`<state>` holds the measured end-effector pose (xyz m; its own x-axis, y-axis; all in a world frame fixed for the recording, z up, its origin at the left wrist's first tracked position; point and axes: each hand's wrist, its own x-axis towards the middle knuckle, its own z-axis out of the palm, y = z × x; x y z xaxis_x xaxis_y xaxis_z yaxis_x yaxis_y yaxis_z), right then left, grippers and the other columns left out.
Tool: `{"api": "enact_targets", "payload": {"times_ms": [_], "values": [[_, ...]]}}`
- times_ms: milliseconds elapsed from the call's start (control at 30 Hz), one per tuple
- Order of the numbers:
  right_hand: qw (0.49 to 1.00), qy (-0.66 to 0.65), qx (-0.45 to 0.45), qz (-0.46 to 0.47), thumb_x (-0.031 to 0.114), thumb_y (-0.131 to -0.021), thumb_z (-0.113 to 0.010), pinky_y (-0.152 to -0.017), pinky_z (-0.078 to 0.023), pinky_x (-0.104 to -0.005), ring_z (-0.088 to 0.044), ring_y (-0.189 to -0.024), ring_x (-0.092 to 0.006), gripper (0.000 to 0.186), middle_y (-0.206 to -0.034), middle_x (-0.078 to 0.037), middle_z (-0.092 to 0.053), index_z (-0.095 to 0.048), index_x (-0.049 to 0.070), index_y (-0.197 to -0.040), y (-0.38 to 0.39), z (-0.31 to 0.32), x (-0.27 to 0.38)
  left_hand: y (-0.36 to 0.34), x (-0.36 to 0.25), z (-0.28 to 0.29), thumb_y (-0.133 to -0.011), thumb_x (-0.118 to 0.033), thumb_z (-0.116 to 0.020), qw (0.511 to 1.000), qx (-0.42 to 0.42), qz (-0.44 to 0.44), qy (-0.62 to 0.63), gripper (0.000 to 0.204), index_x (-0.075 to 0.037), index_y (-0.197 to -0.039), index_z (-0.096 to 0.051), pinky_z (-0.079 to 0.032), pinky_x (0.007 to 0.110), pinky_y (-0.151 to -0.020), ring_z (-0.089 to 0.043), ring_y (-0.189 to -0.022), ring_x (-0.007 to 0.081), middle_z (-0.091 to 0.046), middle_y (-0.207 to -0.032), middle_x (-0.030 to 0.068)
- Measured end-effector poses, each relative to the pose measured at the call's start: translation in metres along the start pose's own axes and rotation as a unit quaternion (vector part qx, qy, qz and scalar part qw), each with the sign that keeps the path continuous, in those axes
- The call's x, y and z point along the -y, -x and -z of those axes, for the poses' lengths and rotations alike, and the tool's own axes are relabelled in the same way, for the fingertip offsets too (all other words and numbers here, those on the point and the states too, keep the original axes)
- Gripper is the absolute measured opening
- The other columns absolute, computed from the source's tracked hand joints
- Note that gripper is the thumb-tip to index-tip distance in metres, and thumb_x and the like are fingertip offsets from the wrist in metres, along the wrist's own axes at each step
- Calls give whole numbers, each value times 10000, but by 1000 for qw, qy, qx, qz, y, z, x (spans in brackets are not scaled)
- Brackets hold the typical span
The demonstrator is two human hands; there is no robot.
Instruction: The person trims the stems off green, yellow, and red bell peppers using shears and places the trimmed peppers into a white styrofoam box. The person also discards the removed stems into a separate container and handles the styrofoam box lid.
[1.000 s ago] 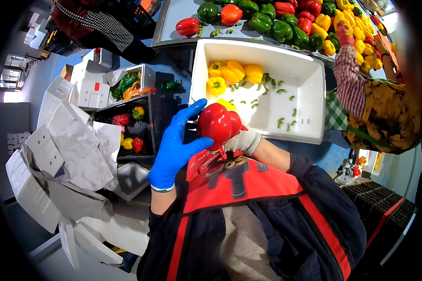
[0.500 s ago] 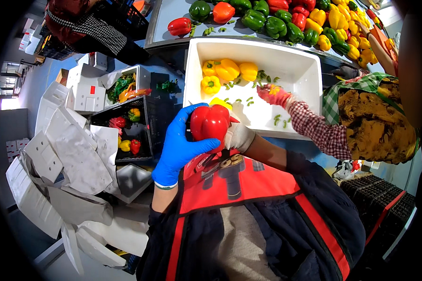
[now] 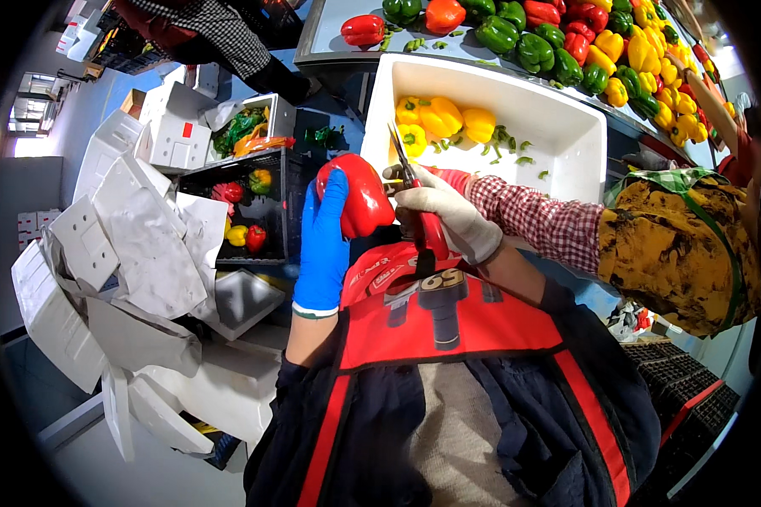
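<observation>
A large glossy red bell pepper (image 3: 360,199) is held in my left hand (image 3: 322,245), which wears a blue glove and wraps round its left side. My right hand (image 3: 453,216), in a whitish knit glove, grips pruning shears (image 3: 429,230) with red handles; their dark blades point up and away, just right of the pepper. Beyond my hands stands a white foam box (image 3: 558,135) with several yellow bell peppers (image 3: 440,117) at its left end and green stem pieces (image 3: 505,138) scattered on its floor. Another person's checked sleeve (image 3: 537,207) reaches in behind my right hand.
Green, red and yellow peppers (image 3: 601,59) are heaped on the table beyond the box. To my left, a black crate (image 3: 281,198) holds a few peppers beside piled broken foam boxes (image 3: 144,245). Another person (image 3: 681,245) stands close at right; black crates (image 3: 681,384) lie lower right.
The red pepper has shifted left and tilted in my left hand. My right hand has come away from it, bringing the shears into view. The other person's arm has moved left.
</observation>
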<state>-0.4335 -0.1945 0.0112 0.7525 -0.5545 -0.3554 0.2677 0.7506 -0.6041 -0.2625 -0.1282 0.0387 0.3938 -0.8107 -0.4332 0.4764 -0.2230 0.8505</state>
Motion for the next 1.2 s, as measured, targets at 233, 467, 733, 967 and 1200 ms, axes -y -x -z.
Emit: {"api": "enact_targets", "payload": {"times_ms": [233,467,733,967,1200], "values": [[998,57,-33,13,221,-834,-666,-683,-441,-225,-531,-786,-89,533,-959,-66,-559,-452,-31,-1252,-10,-3,0,-1,-3,15,-985,-319,-510,982,87,92,139,493,-47,-1386,-420,-454,517,-1005,-514,-1235,324,-496,-1356,175],[1000,7,-17,6,276,-870,-643,-581,-435,-216,-517,-668,-83,462,-910,-61,-555,-482,-7,-1199,-10,-13,2,0,-3,23,-984,-353,-486,913,143,209,320,543,-46,-1416,-368,-454,579,-992,-451,-1290,358,-435,-1416,193],[998,-5,-41,-57,297,-879,-638,-524,-409,-232,-497,-619,-88,400,-840,-21,-515,-512,49,-1167,-3,-17,5,-2,2,20,-995,-368,-443,939,187,118,263,502,-41,-1375,-414,-485,549,-977,-491,-1252,353,-475,-1373,196],[999,37,-26,7,269,-859,-659,-635,-415,-212,-502,-734,-73,468,-946,-26,-560,-496,20,-1220,-4,-18,6,-9,4,23,-995,-392,-408,903,175,177,351,500,-56,-1363,-438,-525,508,-934,-532,-1212,331,-506,-1351,169],[989,117,-8,93,209,-824,-726,-845,-457,-263,-547,-947,-121,585,-1067,-52,-566,-464,-22,-1294,-4,-25,11,2,2,20,-998,-347,-381,958,212,-118,-153,485,-28,-1357,-445,-479,478,-985,-512,-1234,326,-505,-1352,181]]}}
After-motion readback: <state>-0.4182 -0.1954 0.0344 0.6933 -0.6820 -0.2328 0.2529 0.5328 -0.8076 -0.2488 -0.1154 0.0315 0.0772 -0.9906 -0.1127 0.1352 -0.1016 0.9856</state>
